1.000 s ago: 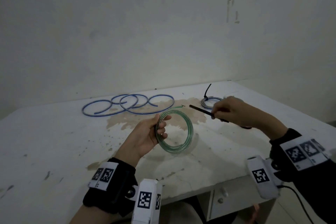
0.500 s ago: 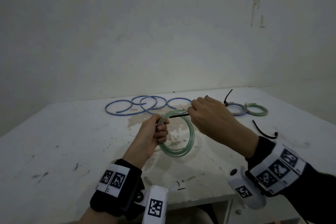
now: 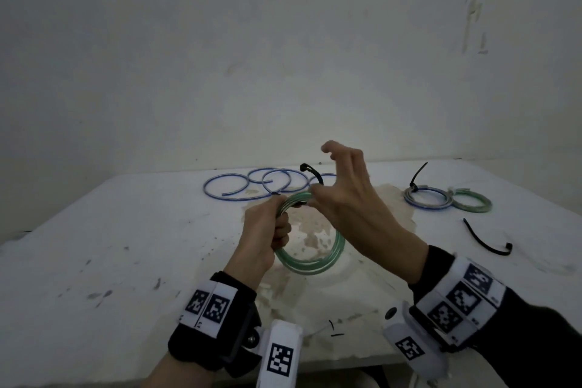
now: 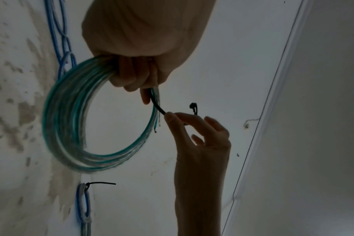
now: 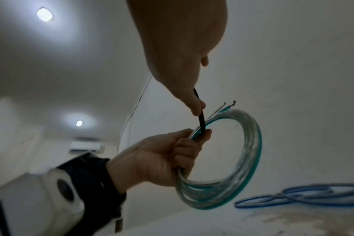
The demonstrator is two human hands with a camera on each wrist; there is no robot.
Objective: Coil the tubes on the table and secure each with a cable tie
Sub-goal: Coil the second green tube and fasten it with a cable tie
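Note:
My left hand (image 3: 267,230) grips a coiled green tube (image 3: 315,264) above the table (image 3: 126,246); the same coil (image 4: 75,135) fills the left wrist view and hangs as a green ring (image 5: 243,159) in the right wrist view. A black cable tie (image 3: 313,175) runs from the left fingers up past the coil. My right hand (image 3: 340,195) pinches this tie (image 5: 200,121) between thumb and forefinger, its other fingers spread. The tie's head (image 4: 193,107) sticks up behind the right fingers. A loose blue tube (image 3: 252,183) lies uncoiled at the back.
At the back right lie a tied blue coil (image 3: 426,198) with a black tie tail, and a green coil (image 3: 472,201) beside it. A spare black cable tie (image 3: 486,244) lies at the right. The table's front edge runs just under my wrists.
My right hand brought the cable tie from the right over to the coil and now pinches it at the coil's top, fingers spread. The left hand kept hold of the green coil.

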